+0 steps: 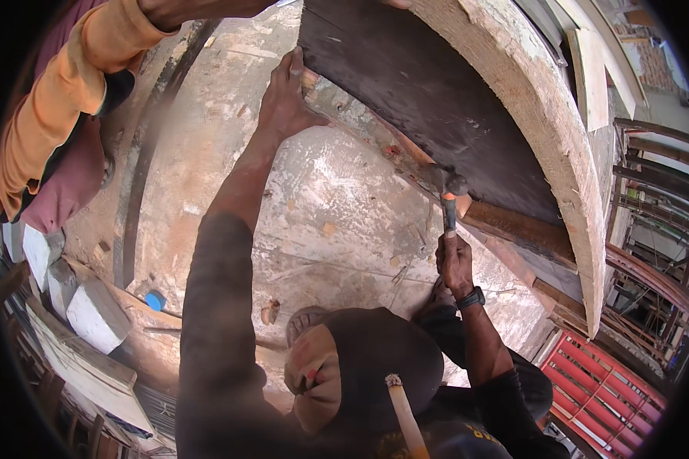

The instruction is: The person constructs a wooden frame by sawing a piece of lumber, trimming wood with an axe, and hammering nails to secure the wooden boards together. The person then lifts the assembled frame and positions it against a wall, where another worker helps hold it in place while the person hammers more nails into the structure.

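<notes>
My right hand (455,264) is closed round the dark and orange handle of a hammer (450,208). The hammer's head is at a long wooden batten (352,115) that runs along the lower edge of a large dark panel (429,84). Whether the head touches the wood I cannot tell. Further left, my left hand (283,103) grips the batten near its far end, fingers over the top and thumb on the near side. Reddish-brown wood (520,229) continues along the panel to the right of the hammer.
A thick, curved, rough-edged wooden piece (543,115) borders the panel. Another person's orange sleeve (92,69) comes in at upper left. Pale blocks (96,314) and a blue cap (155,300) lie left on the dusty floor. A red slatted rack (605,390) stands at lower right.
</notes>
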A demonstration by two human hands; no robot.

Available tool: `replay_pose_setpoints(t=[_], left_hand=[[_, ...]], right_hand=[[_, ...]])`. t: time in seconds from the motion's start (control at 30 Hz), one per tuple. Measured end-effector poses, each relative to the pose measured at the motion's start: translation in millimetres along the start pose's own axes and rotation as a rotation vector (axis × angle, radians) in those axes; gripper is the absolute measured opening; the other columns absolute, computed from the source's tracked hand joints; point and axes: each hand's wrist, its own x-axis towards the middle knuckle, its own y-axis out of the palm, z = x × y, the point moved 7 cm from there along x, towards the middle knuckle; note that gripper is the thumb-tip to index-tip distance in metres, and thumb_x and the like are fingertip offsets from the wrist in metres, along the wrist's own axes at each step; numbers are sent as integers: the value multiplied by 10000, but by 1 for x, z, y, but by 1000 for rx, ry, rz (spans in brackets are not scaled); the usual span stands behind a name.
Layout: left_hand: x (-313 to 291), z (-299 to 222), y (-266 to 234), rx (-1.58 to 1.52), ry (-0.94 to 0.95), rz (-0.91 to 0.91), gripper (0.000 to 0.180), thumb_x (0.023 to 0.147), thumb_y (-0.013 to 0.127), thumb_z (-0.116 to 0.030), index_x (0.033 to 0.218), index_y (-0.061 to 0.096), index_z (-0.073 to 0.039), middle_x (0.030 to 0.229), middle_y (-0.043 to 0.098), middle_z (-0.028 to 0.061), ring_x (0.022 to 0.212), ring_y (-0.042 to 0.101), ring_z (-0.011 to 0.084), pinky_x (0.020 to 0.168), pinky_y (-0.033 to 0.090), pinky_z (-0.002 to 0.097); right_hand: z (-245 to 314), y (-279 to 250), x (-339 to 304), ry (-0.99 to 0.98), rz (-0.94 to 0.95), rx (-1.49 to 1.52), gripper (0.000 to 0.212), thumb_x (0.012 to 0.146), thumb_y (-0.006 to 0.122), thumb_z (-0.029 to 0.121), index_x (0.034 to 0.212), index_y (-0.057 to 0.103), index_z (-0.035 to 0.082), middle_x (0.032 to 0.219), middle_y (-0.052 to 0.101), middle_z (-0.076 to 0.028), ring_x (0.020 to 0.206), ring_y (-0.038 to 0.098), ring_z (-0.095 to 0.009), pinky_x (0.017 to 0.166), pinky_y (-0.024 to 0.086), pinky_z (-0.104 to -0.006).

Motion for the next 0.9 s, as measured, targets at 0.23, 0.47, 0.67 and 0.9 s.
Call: replay_pose_setpoints(t=[0.23,0.47,0.67,0.9], left_hand=[[10,7,-4,-79,-147,98,1585,440,1030,-350,1654,30,-152,1606,268,198,1475,343,395,1176,420,466],[27,21,-8,-247,-74,154,1515,453,1036,-296,1629,114,-48,1543,402,231,1424,430,396,1176,423,429],[29,20,1,-232,-107,188,1493,442,1046,-270,1601,150,17,1462,522,259,1347,531,393,1139,451,418],[30,14,-7,-247,-82,175,1469,426,1052,-299,1574,201,37,1370,594,273,1287,583,397,1084,493,425]], right_hand=[[8,10,11,88,60,-49,547,1080,476,536,674,413,175,526,363,72,417,323,-52,390,262,-268],[10,13,10,179,132,27,530,1081,462,533,706,451,159,551,399,67,440,357,-52,403,280,-256],[8,8,5,197,138,31,490,1086,470,500,760,498,136,589,432,68,477,383,-42,428,307,-243],[17,3,2,157,72,-41,553,1076,461,561,730,486,130,584,424,53,478,387,-64,426,307,-257]])
